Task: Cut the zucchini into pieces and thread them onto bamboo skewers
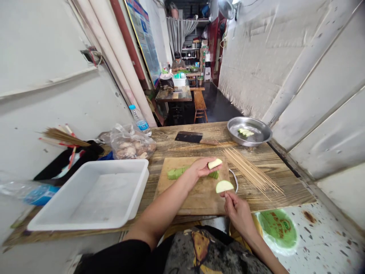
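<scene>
My left hand [201, 167] is over the wooden cutting board [196, 190], its fingers closed on a pale vegetable slice [215, 163]. My right hand [238, 211] at the board's near right corner pinches a second pale slice [224, 186], which may sit on a thin skewer I cannot make out clearly. More green-skinned slices [176, 172] lie in a row on the board's left part, and a further piece [214, 174] sits under my left hand.
A pile of bamboo skewers [251, 171] lies right of the board. Behind are a cleaver [189, 137] and a metal bowl [258, 131] with skewered pieces. A white plastic tub [88, 196], a bag of mushrooms [131, 144] and a water bottle [139, 120] stand left. A person sits far back.
</scene>
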The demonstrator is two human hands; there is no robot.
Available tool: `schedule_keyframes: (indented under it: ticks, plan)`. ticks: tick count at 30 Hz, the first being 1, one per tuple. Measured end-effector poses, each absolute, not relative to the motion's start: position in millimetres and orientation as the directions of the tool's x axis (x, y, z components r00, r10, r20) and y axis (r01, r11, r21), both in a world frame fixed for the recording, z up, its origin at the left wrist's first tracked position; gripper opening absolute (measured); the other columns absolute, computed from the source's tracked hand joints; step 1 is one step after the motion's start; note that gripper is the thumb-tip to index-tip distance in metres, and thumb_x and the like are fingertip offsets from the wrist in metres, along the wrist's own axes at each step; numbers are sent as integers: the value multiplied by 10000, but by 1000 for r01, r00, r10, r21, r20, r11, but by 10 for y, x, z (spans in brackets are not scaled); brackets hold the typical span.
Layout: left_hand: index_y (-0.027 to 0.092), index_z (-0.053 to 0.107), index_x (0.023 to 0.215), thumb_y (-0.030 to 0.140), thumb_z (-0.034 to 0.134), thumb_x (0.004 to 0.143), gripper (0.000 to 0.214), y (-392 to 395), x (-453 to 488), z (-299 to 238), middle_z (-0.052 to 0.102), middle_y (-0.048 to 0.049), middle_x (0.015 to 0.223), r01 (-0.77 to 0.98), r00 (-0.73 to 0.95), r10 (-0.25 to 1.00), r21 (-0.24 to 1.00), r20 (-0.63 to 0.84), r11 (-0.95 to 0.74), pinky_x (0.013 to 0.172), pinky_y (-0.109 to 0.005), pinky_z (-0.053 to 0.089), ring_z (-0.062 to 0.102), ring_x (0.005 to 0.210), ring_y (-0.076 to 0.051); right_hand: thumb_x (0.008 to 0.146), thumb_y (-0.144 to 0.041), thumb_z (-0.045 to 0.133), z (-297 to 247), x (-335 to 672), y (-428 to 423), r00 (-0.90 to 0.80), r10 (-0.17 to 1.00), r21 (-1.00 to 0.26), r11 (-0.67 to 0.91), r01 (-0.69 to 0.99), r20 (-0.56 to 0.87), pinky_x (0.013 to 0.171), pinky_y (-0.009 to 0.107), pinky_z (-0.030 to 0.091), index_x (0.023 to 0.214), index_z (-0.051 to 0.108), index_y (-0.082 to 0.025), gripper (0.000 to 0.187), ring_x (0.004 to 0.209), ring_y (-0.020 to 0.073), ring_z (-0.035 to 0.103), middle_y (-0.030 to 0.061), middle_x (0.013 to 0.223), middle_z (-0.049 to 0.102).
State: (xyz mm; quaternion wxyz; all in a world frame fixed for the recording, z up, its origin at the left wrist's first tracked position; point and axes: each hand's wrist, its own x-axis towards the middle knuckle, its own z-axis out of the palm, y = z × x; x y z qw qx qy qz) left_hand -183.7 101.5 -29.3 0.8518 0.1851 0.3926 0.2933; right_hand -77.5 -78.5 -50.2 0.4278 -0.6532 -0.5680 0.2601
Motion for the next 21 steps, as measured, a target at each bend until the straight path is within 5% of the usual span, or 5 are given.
schedule_keyframes:
  ticks: [15, 21]
  plan:
    - [59, 599, 822, 16, 518, 836, 92, 1042, -1818, -264, 688, -108, 743, -252, 576, 616, 600, -537, 759, 686, -336, 594, 698, 713, -209, 901, -523, 379, -543, -779, -797, 243, 964, -884, -22, 467, 104, 460, 230, 376, 873, 677, -152, 477, 469, 150, 495, -13, 472, 498]
    - [88, 586, 771, 26, 607, 788, 68, 1025, -1718, -274, 688, -103, 739, -262, 485, 694, 669, -532, 696, 643, -363, 591, 696, 677, -214, 898, -531, 374, -608, -839, -756, 292, 952, -894, -46, 445, 96, 445, 229, 356, 859, 666, -145, 485, 449, 136, 468, -12, 484, 503]
